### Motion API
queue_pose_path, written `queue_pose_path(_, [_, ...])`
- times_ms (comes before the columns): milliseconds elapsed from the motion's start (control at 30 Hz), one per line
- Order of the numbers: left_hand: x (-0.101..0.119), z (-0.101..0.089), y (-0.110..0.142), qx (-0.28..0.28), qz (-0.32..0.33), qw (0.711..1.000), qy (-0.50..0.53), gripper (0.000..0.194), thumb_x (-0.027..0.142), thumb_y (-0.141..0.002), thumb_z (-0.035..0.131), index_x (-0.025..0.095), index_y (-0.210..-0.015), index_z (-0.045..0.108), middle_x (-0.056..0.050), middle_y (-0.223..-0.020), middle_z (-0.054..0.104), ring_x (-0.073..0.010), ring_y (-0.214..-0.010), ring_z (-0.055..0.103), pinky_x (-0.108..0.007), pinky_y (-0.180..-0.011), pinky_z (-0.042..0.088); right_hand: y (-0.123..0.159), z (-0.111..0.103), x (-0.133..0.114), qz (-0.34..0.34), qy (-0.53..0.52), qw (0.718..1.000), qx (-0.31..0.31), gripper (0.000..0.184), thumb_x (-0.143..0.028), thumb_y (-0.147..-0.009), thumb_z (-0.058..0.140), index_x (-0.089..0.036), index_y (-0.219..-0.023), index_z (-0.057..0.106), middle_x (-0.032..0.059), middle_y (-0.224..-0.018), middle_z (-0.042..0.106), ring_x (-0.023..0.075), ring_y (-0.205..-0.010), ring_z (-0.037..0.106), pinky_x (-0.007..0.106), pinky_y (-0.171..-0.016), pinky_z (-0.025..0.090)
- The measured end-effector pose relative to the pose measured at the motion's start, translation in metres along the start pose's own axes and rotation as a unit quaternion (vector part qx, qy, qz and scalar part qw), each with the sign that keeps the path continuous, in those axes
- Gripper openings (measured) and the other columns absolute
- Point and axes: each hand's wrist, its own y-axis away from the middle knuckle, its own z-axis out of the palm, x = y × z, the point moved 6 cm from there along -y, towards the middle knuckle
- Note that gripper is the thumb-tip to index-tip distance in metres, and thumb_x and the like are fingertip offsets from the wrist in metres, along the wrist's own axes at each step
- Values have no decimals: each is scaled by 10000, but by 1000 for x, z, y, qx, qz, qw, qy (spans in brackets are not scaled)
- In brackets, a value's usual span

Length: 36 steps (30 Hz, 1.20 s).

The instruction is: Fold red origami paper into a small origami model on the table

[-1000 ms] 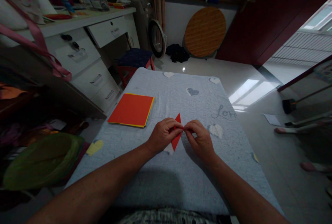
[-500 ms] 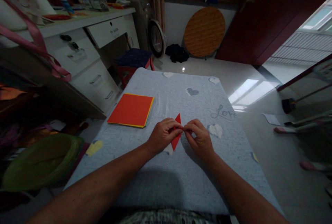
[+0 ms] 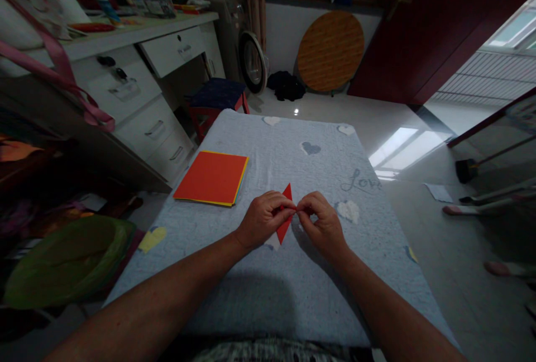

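Note:
A small piece of red paper (image 3: 285,232), folded to a narrow shape with pointed ends, is held above the cloth-covered table (image 3: 272,169). My left hand (image 3: 264,218) grips it between thumb and fingers, covering its middle. Thumb and fingertips of my right hand (image 3: 320,219) are pinched together at the paper's right edge, touching the left fingertips; what lies inside that pinch is too small to make out. Left of my hands lies a stack of square coloured paper (image 3: 213,177), a red sheet on top with yellow and blue edges under it.
A blue-topped stool (image 3: 218,94) stands past the table's far left corner. White drawers (image 3: 144,122) run along the left, with a green-lined bin (image 3: 69,261) in front. A round wooden tabletop (image 3: 330,52) leans against the far wall.
Almost nothing differs. My right hand has shifted very slightly at the paper's edge, while my left hand and the paper stay in place.

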Motion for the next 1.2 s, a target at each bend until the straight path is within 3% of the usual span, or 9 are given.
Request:
queue_pose_path(400, [1, -1, 0, -1, -4, 1000, 8, 40, 163, -855, 694, 189, -863, 724, -23, -771, 694, -148, -736, 632, -259, -690, 484, 1, 0, -3, -11, 20, 999, -23, 142, -76, -843, 501, -209, -820, 545, 12, -812, 538, 143, -724, 531, 263, -646, 443])
queue_pose_path(633, [4, -2, -1, 5, -8, 1000, 2, 49, 182, -862, 679, 196, -842, 720, -20, -761, 701, -145, -714, 629, -262, -689, 487, 4, 1, 10, 46, 33, 998, -20, 103, -130, -838, 545, -204, -899, 583, 8, -805, 567, 136, -681, 543, 264, -623, 447])
queue_pose_path(767, [5, -3, 0, 12, -9, 1000, 2, 38, 175, -855, 686, 190, -844, 719, -23, -763, 698, -147, -712, 628, -261, -678, 487, 4, 1, 11, 70, 27, 997, -26, 68, -156, -833, 548, -203, -820, 595, 3, -746, 574, 134, -654, 536, 265, -616, 428])
queue_pose_path(900, [5, -3, -1, 11, -7, 1000, -1, 39, 183, -860, 687, 189, -838, 719, -20, -751, 691, -144, -707, 624, -259, -676, 486, 3, 1, 14, 127, -35, 991, -28, 52, -211, -814, 557, -202, -777, 593, -7, -695, 567, 132, -625, 529, 255, -586, 419])
queue_pose_path(1067, [4, -3, 0, 8, -9, 1000, -3, 33, 187, -854, 697, 188, -830, 719, -17, -744, 693, -147, -712, 624, -264, -686, 486, 7, 8, 26, 232, -132, 962, -53, 120, -313, -792, 597, -195, -809, 613, -20, -668, 559, 126, -585, 504, 250, -554, 409])
queue_pose_path(1200, [4, -3, 0, 6, -4, 1000, -13, 33, 175, -856, 696, 188, -835, 718, -23, -764, 700, -154, -741, 627, -273, -711, 486, 8, 9, 26, 252, -169, 951, -67, 175, -362, -822, 586, -194, -772, 601, -39, -602, 507, 115, -552, 454, 238, -521, 365])
